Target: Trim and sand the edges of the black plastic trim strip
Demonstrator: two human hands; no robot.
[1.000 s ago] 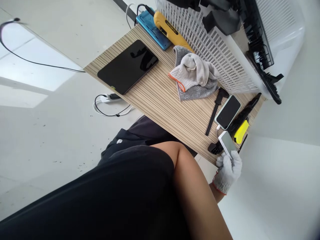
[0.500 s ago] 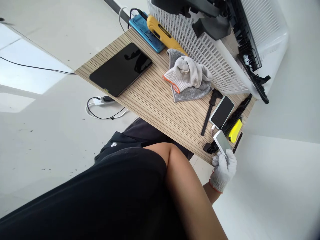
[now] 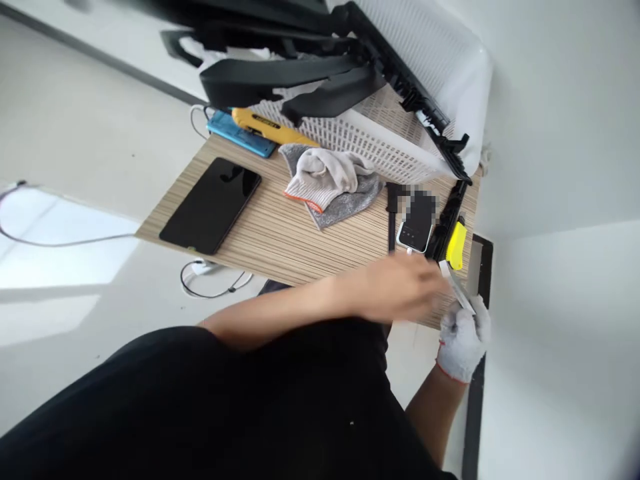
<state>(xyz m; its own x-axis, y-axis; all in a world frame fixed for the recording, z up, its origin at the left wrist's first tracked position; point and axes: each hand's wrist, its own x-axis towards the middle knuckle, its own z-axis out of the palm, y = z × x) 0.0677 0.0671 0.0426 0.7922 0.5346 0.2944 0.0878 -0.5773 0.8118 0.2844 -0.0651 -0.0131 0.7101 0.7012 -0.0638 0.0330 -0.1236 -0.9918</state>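
My right hand (image 3: 464, 337), in a white knit glove with an orange cuff edge, is closed on a flat white rectangular device (image 3: 456, 288). Reaching across from the left, my bare left hand (image 3: 400, 287) is smeared by motion, its fingertips close to that device. Whether it touches the device I cannot tell. Just beyond it lies a phone (image 3: 416, 223) with a white plug at its lower end. Beside the phone are a black T-shaped tool (image 3: 393, 213), partly covered by my left hand, a long black plastic part (image 3: 447, 227) and a yellow-handled tool (image 3: 456, 245).
A black tablet (image 3: 210, 205) lies on the wood-grain table (image 3: 280, 233). Behind are a grey cloth (image 3: 350, 207) under a white glove (image 3: 325, 175), a yellow tool (image 3: 280, 133) and a blue case (image 3: 243, 137). Black plastic parts (image 3: 285, 77) overhang the white basket (image 3: 390, 143).
My left hand has come into view and swung across to the device in my right hand. The phone screen now shows something lit. The whole view has shifted and turned.
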